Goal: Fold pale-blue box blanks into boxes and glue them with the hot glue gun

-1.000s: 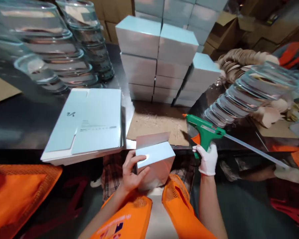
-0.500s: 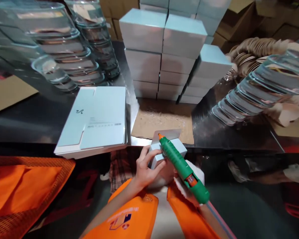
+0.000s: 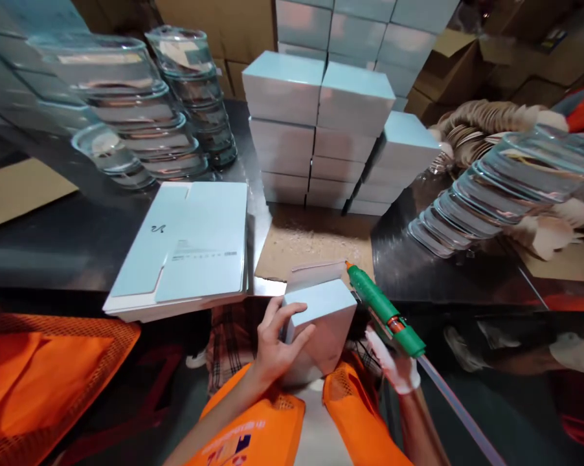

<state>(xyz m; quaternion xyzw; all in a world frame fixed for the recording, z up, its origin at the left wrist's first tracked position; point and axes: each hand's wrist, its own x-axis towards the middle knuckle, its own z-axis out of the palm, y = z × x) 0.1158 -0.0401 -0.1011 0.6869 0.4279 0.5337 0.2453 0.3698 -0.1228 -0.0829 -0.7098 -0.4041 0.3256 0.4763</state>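
Two hands busy. My L hand [image 3: 278,342], bare, is clamped on the L end of the box [image 3: 327,312], fingers over the top, thumb down the near side, prob. to steady it w/ the flap [image 3: 311,276] left free. Box is in front of me by the near edge of the table [image 3: 34,259], flap up on its far side. R hand [image 3: 395,364], gloved, looks closed round the gun [image 3: 382,301]; it's tilted so the nozzle comes in at the flap's R end. Clear stick [image 3: 460,404] trails out the back, approx. in line w/ the barrel. Card [image 3: 316,241] lies beyond the box, marked w/ pale bits, maybe to shield the table. Flats [image 3: 197,236] are piled to the L, prob. for easy reach.

Hard to see: R fingers and trigger are behind/under the gun, so can't tell if it's squeezed. Can't tell if nozzle touches flap, nor what props the box's underside. Stick's end is cut off at the bottom. Print on flats is too small to read.
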